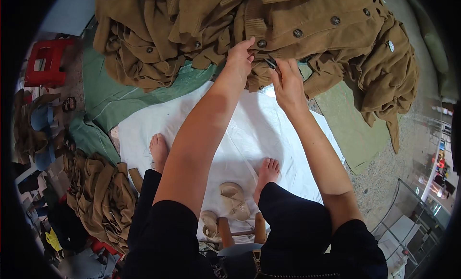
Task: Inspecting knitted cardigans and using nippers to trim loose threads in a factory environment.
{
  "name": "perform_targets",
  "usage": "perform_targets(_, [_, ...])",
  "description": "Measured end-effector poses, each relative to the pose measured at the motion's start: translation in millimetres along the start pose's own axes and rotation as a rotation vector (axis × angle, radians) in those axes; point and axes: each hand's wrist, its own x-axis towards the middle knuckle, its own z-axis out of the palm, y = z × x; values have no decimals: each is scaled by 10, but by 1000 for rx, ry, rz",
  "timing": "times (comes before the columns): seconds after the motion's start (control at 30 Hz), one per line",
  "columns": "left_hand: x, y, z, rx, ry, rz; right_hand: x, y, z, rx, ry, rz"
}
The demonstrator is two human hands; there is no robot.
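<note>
A brown knitted cardigan (314,36) with a ribbed button band and dark round buttons lies on top of a heap in front of me. My left hand (241,56) is at the band's lower left edge, beside a button (261,43), with its fingers bent against the knit; the fingertips are partly hidden. Just to the right, my right hand (288,82) is closed around small dark thread snips (272,62). Their narrow tips point up and left toward the cardigan's edge, and their handles are hidden in the palm.
More brown cardigans (144,39) spread left, and others (391,72) hang right. Another brown pile (103,197) lies at lower left. White sheeting (245,140) and green sheeting (108,94) cover the floor. Sandals (234,202) lie between my feet. A red stool (46,63) stands far left.
</note>
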Motion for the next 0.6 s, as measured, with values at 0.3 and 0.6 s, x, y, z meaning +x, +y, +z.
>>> perform_targets(0.3, [-457, -116, -103, -5, -197, 232, 138, 242, 165, -177, 145, -101])
perform_targets(0.6, [-649, -242, -193, -57, -208, 236, 78, 233, 207, -175, 158, -130])
